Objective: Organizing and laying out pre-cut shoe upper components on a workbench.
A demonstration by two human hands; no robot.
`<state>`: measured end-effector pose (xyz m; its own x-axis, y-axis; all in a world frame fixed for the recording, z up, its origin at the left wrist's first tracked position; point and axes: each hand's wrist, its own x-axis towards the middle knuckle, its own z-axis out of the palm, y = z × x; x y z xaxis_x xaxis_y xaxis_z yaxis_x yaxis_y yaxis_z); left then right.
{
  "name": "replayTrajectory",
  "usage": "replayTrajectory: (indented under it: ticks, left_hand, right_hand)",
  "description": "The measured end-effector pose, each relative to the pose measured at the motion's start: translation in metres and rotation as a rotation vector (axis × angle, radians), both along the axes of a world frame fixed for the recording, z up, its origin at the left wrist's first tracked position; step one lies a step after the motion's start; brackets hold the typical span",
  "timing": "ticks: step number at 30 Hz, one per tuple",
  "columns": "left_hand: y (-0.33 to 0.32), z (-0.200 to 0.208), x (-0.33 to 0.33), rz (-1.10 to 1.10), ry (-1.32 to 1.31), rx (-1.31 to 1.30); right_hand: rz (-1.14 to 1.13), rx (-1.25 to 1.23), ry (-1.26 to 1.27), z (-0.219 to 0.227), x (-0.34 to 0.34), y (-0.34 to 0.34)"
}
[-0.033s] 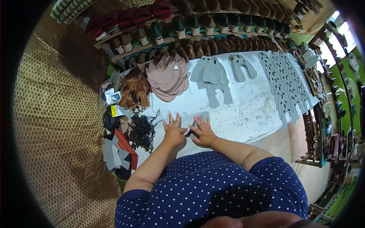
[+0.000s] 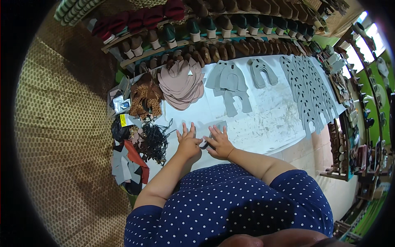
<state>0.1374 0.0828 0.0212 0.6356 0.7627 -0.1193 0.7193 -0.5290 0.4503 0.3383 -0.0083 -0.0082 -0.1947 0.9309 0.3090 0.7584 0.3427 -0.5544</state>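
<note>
My left hand (image 2: 189, 145) is open over the near edge of the white-covered table (image 2: 263, 123), fingers spread and thumb reaching toward my right hand. My right hand (image 2: 221, 145) lies beside it, also open with fingers apart. Between the two hands shows a small dark piece with a pale part (image 2: 203, 143); the fingers cover much of it and its kind is unclear. A grey flat piece (image 2: 222, 124) shows beyond the right fingertips. Left of my left hand lies a tangle of black cords (image 2: 154, 140).
Pink cut pieces (image 2: 181, 86) lie in a fanned stack. Grey U-shaped pieces (image 2: 232, 80) and long rows of grey pieces with dark marks (image 2: 306, 88) are farther right. Leopard-print scraps (image 2: 146, 101) pile up at left. Shelves of shoes (image 2: 226, 26) stand behind the table.
</note>
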Motion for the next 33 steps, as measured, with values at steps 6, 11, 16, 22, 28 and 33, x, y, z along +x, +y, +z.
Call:
replayTrajectory:
  ticks: [6, 11, 16, 22, 28, 33]
  left_hand:
    - [0.012, -0.009, 0.003, 0.094, -0.077, -0.023]
    - [0.020, -0.002, 0.017, 0.078, 0.031, -0.061]
    - [0.023, 0.000, 0.023, 0.076, 0.119, -0.107]
    - [0.021, -0.010, 0.022, 0.086, -0.010, -0.073]
    - [0.028, -0.013, 0.021, 0.077, -0.003, -0.037]
    - [0.031, -0.016, 0.021, 0.094, -0.019, -0.007]
  right_hand:
    - [0.055, -0.075, -0.071, 0.006, 0.001, 0.002]
    - [0.054, -0.098, -0.069, 0.004, 0.002, 0.001]
    - [0.055, -0.107, -0.080, 0.005, 0.002, 0.002]
    - [0.052, -0.099, -0.089, 0.004, 0.002, 0.003]
    - [0.053, -0.093, -0.085, 0.003, 0.002, 0.003]
    - [0.056, -0.109, -0.094, 0.003, 0.002, 0.003]
